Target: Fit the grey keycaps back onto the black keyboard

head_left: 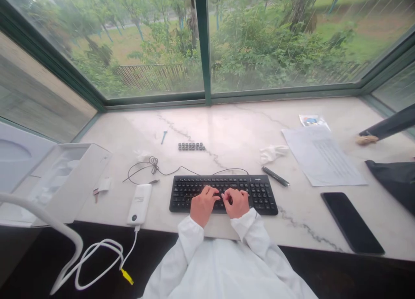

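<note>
A black keyboard (259,195) lies flat near the front edge of the table, with both my hands over its middle. My left hand (203,205) rests on the lower keys, its fingers bent, with a gap showing between thumb and forefinger. Close beside it, my right hand (237,203) has its fingers curled and thumb drawn in as in a pinch. Anything between those fingertips is too small or hidden to make out. Small dark keycaps (191,147) stand in two rows behind the keyboard. The keyboard's thin black cable (168,173) runs off to the left.
Left of the keyboard are a white power bank (140,204), its white cable (113,243) hanging over the edge, and an open white box (81,178). At right lie a pen (275,176), crumpled white gloves (272,153), paper (324,156) and a phone (352,222). A small blue tool (164,137) lies farther back.
</note>
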